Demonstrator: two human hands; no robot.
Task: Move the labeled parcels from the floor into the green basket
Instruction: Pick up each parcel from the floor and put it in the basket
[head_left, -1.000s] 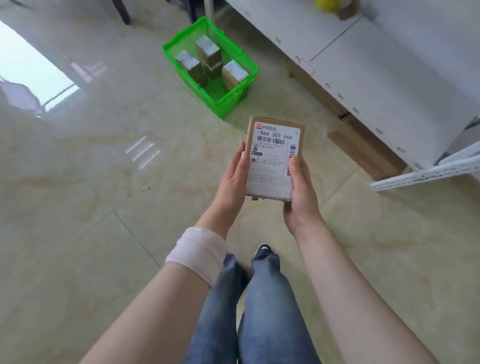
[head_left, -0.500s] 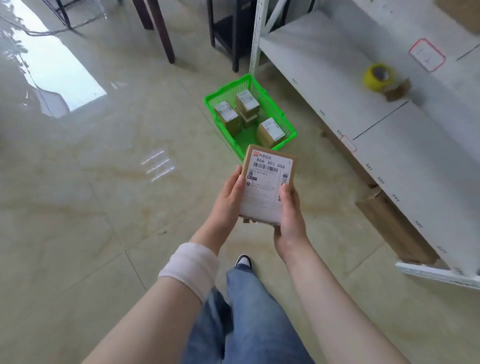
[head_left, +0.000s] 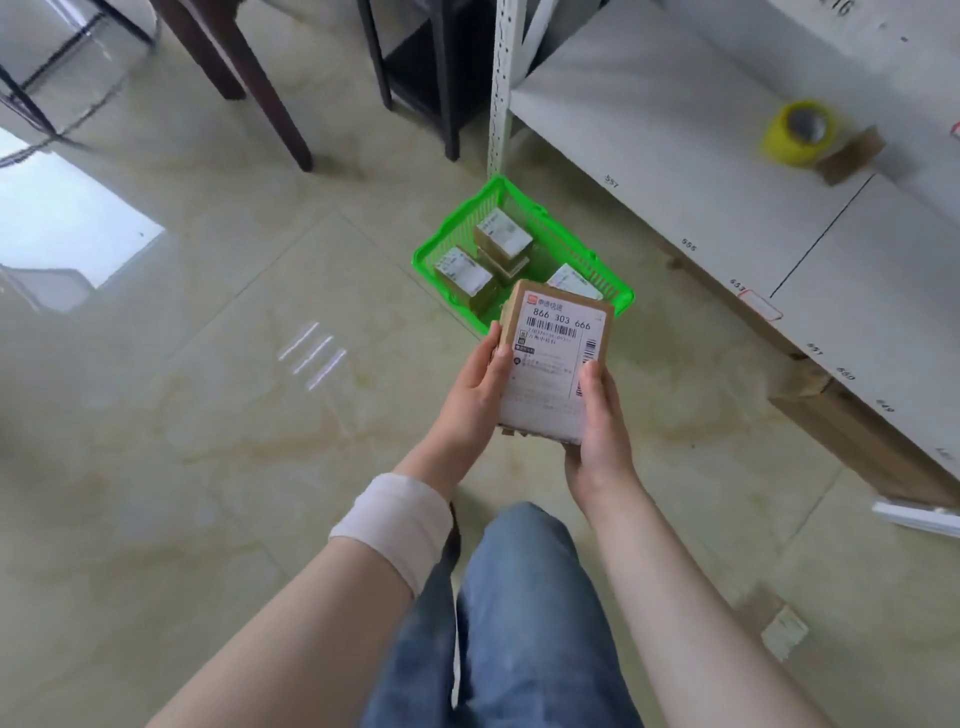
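The parcel (head_left: 553, 364) is held above the floor (head_left: 208, 415), clamped between both hands: the left hand (head_left: 470, 384) presses its left edge with fingers wrapped underneath, the right hand (head_left: 597, 415) grips the lower right corner, thumb lying on the label. The green basket (head_left: 441, 254) sits on the floor straight ahead, just beyond the parcel's far edge, which overlaps the near rim in view; the parcel's long axis points towards it. Both hands seem about equally near. Other labelled parcels (head_left: 504, 236) already lie inside. The label reads "866 303 666" above a barcode; the smaller print is illegible. The shelf (head_left: 675, 130) edge carries numbers such as "557".
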